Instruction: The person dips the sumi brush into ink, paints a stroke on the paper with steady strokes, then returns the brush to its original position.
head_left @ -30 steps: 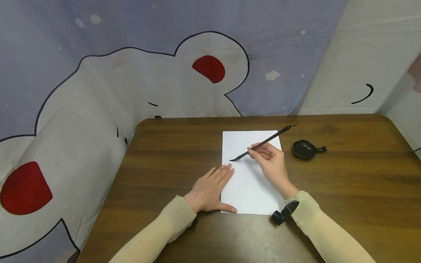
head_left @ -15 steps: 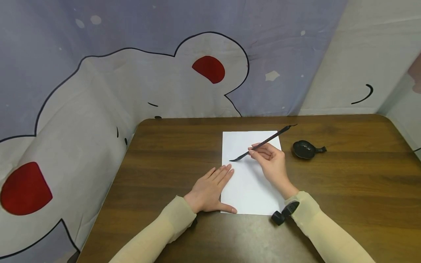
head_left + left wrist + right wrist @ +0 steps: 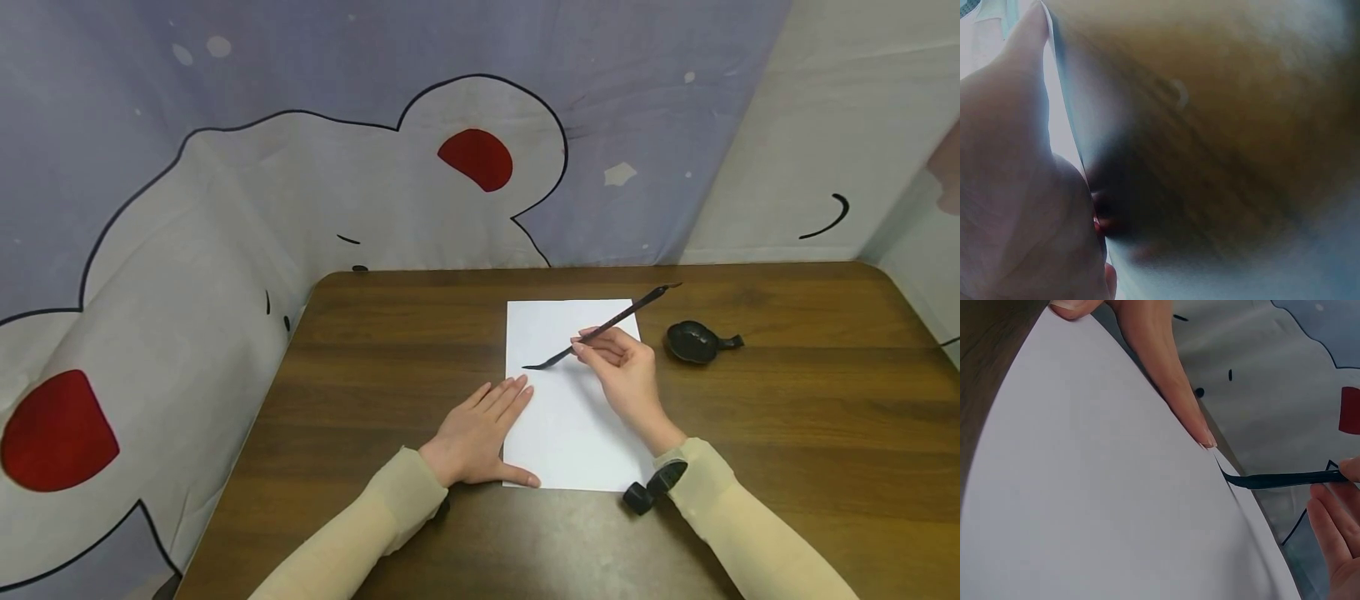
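Note:
A white sheet of paper [image 3: 577, 433] lies on the wooden table, and no mark can be made out on it. My left hand [image 3: 480, 433] rests flat on its left edge, fingers straight and thumb spread at the lower corner. My right hand [image 3: 622, 367] pinches a dark writing brush [image 3: 618, 318] between thumb and fingers, slanted with its upper end to the far right. The black brush tip [image 3: 1235, 479] bends against the paper just beyond the left fingertips in the right wrist view. In the left wrist view the left hand [image 3: 1010, 169] is dark and blurred beside the paper's edge.
A small black ink dish [image 3: 693, 342] with a short handle stands right of the paper. The brown table [image 3: 810, 400] meets a printed cloth [image 3: 315, 192] at the back and left. A black wrist camera [image 3: 652, 490] hangs by the right cuff, near the paper's lower right corner.
My right hand has shifted slightly to the right, and the brush tip looks more bent on the paper. The left hand and the ink dish stay where they were.

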Motion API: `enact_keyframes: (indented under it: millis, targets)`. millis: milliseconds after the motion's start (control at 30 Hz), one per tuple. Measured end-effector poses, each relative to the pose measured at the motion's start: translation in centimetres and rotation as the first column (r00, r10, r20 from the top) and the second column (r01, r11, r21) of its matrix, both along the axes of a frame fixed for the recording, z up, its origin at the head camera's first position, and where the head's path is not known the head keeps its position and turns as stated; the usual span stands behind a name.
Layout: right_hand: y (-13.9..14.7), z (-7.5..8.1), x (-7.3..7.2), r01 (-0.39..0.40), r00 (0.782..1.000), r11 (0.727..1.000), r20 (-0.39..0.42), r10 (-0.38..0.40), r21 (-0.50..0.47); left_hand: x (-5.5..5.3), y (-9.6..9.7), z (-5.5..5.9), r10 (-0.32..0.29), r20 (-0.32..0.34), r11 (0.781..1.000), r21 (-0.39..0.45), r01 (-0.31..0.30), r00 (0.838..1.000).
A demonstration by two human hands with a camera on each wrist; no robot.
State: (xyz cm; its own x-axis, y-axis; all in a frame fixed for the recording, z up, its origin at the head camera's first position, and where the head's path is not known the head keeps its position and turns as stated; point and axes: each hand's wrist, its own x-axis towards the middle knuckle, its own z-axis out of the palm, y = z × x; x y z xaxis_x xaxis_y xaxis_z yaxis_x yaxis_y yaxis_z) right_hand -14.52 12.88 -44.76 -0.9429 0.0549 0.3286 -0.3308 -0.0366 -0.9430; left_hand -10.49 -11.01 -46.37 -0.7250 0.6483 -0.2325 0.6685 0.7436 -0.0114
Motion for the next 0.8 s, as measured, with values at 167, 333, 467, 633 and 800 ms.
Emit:
enact_keyframes:
  millis: [167,333,467,633,800]
  targets:
    - [0.2,0.1,0.1,0.006,1.0,1.0,-0.004,-0.006,0.005,-0.1,0.0,-0.2,-0.004,-0.008,1.0,-0.005,0.004,1.0]
    - [0.5,-0.7,-0.3,0.015,1.0,1.0,-0.011,-0.015,0.012,-0.2,-0.2,-0.8,-0.007,-0.024,1.0,-0.024,0.006,1.0]
    - [0.9,-2.1,-1.0,0.024,1.0,1.0,-0.019,-0.024,-0.002,-0.1,-0.1,-0.7,-0.001,-0.01,1.0,-0.021,0.0,1.0]
    - [1.1,-2.5,-1.2,0.025,0.999,1.0,-0.022,-0.025,-0.005,-0.1,-0.1,-0.4,0.004,0.007,1.0,-0.002,-0.004,1.0]
    - [1.3,-2.5,-1.2,0.028,0.999,1.0,-0.039,-0.028,0.013,-0.1,-0.1,-0.6,0.0,-0.006,1.0,-0.023,0.0,1.0]
